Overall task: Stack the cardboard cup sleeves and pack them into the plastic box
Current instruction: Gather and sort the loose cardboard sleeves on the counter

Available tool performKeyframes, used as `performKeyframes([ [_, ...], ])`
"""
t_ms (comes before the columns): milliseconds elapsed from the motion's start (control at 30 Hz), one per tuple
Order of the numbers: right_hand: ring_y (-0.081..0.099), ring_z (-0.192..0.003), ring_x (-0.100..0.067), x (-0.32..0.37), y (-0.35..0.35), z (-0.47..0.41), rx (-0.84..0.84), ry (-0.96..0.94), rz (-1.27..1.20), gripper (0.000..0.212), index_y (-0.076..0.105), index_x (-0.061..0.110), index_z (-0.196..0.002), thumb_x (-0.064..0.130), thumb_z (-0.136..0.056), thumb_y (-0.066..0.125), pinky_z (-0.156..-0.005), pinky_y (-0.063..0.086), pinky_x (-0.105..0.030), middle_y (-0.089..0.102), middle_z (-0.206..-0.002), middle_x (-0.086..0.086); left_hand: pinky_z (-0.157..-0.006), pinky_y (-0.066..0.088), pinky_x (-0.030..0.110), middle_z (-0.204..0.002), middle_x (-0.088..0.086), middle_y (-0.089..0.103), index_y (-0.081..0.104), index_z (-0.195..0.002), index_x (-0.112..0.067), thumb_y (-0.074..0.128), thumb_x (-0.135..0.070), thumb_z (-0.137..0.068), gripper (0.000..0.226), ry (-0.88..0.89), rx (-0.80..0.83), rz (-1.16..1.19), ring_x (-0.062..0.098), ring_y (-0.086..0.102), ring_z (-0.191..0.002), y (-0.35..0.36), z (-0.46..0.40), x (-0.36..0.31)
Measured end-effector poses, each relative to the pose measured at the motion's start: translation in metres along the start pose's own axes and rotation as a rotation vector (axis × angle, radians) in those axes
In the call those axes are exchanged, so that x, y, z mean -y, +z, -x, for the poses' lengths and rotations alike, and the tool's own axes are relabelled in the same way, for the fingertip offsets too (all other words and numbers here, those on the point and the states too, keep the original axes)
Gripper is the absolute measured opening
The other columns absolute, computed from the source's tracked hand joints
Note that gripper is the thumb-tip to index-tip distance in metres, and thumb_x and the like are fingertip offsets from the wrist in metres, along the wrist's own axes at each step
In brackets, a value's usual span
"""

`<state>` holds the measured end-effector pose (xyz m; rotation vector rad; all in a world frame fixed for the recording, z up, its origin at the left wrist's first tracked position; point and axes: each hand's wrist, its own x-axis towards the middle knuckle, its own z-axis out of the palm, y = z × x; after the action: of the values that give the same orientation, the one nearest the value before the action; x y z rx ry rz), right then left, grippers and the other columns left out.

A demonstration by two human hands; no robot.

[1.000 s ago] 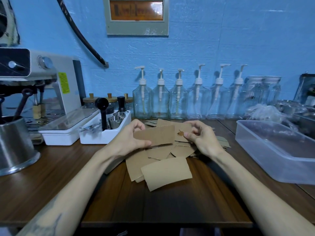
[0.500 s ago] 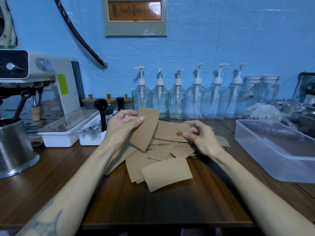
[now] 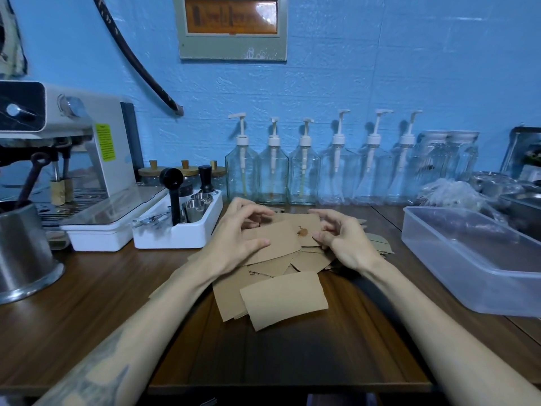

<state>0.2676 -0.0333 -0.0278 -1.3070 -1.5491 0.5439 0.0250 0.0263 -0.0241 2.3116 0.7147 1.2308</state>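
A loose heap of brown cardboard cup sleeves (image 3: 283, 300) lies on the wooden table in front of me. My left hand (image 3: 234, 238) grips one sleeve (image 3: 278, 244) by its left end, thumb on top, and holds it flat over a second sleeve with a brown mark (image 3: 306, 228). My right hand (image 3: 344, 243) pinches the right edge of that marked sleeve. Both hands hover just above the back of the heap. The clear plastic box (image 3: 456, 276) stands to the right with nothing in it.
A white tray of coffee tools (image 3: 178, 235) and an espresso machine (image 3: 76, 159) stand at the left, with a steel jug (image 3: 23, 253) at the table's left edge. Pump bottles (image 3: 304, 171) line the wall. Metal containers (image 3: 521, 206) sit behind the box.
My left hand, which held a sleeve tilted upright, has laid it flat onto the marked sleeve in my right hand. The right hand's fingers have spread a little.
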Motion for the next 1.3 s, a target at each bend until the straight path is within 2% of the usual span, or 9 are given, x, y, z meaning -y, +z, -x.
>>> performKeyframes([
  [67,0.06,-0.066,-0.008,0.002,0.001,0.001,0.02,0.006,-0.006,0.046,0.054,0.022,-0.131,-0.005,-0.095,0.057,-0.065,0.051,-0.02,0.073,-0.078,0.008,-0.108,0.044,0.038,-0.122,0.0,0.045,0.059,-0.125,-0.026,0.084,-0.014,-0.074,0.057,0.005,-0.002,-0.004,0.01,0.053,-0.118,0.003,-0.001,0.004],
  [200,0.058,-0.07,-0.012,0.002,0.002,0.002,0.071,0.007,-0.003,0.045,0.055,0.014,-0.135,-0.008,-0.096,0.052,-0.067,0.049,-0.022,0.072,-0.083,0.003,-0.116,0.033,0.044,-0.132,-0.007,0.038,0.046,-0.137,-0.036,0.079,-0.033,-0.076,0.07,-0.015,0.013,-0.08,0.009,0.041,-0.132,0.007,-0.004,0.008],
  [400,0.059,-0.069,-0.008,0.011,0.006,0.008,0.117,0.008,-0.094,0.036,0.058,0.018,-0.132,0.011,-0.097,0.061,-0.07,0.05,-0.018,0.066,-0.082,-0.007,-0.1,0.045,0.038,-0.11,-0.012,0.053,0.063,-0.12,-0.03,0.081,-0.031,-0.078,0.046,0.023,0.003,-0.169,0.002,0.052,-0.108,0.012,-0.011,0.004],
  [567,0.06,-0.073,-0.017,0.009,0.013,0.007,0.086,-0.058,-0.051,0.03,0.064,0.026,-0.109,0.006,-0.088,0.071,-0.078,0.056,-0.04,0.071,-0.096,-0.02,-0.089,0.047,0.031,-0.098,-0.013,0.059,0.069,-0.104,-0.026,0.084,-0.032,-0.074,0.034,0.027,-0.05,-0.13,0.005,0.056,-0.097,0.013,-0.011,0.003],
  [767,0.061,-0.082,-0.048,-0.001,0.003,-0.001,-0.083,-0.042,-0.022,0.025,0.063,0.021,-0.106,0.003,-0.089,0.069,-0.083,0.054,-0.058,0.064,-0.1,-0.032,-0.07,0.048,0.021,-0.091,-0.005,0.06,0.06,-0.122,-0.026,0.08,-0.027,-0.08,0.046,-0.061,-0.065,-0.076,0.009,0.056,-0.075,-0.002,-0.005,0.007],
  [867,0.055,-0.07,-0.032,-0.008,-0.002,-0.004,-0.097,-0.026,-0.013,0.025,0.061,0.021,-0.107,0.006,-0.089,0.069,-0.078,0.055,-0.055,0.056,-0.097,-0.038,-0.072,0.045,0.014,-0.095,-0.004,0.061,0.06,-0.122,-0.024,0.074,-0.022,-0.086,0.038,-0.088,-0.066,-0.139,0.007,0.056,-0.08,-0.015,0.001,0.009],
  [1033,0.052,-0.068,-0.023,-0.011,-0.001,-0.001,-0.078,-0.001,0.027,0.025,0.063,0.03,-0.1,0.009,-0.088,0.071,-0.078,0.056,-0.052,0.054,-0.084,-0.031,-0.068,0.042,0.015,-0.089,-0.004,0.062,0.071,-0.09,-0.023,0.068,-0.018,-0.09,0.006,-0.101,-0.079,-0.199,0.012,0.053,-0.078,-0.024,0.014,-0.001],
  [1167,0.053,-0.064,-0.024,-0.005,-0.001,0.006,-0.084,-0.006,0.033,0.024,0.062,0.027,-0.101,0.007,-0.09,0.069,-0.067,0.055,-0.041,0.051,-0.074,-0.017,-0.069,0.038,0.022,-0.082,-0.008,0.057,0.073,-0.083,-0.026,0.067,-0.046,-0.086,0.021,-0.161,0.074,-0.07,0.012,0.049,-0.073,-0.017,0.027,-0.021],
  [1300,0.061,-0.071,-0.037,-0.002,0.0,0.009,-0.097,-0.006,0.055,0.024,0.063,0.034,-0.102,0.022,-0.083,0.073,-0.082,0.057,-0.052,0.061,-0.083,-0.025,-0.071,0.034,0.02,-0.088,-0.013,0.051,0.072,-0.087,-0.031,0.068,-0.069,-0.071,0.041,-0.188,0.338,-0.144,-0.001,0.046,-0.079,-0.006,0.037,-0.042],
])
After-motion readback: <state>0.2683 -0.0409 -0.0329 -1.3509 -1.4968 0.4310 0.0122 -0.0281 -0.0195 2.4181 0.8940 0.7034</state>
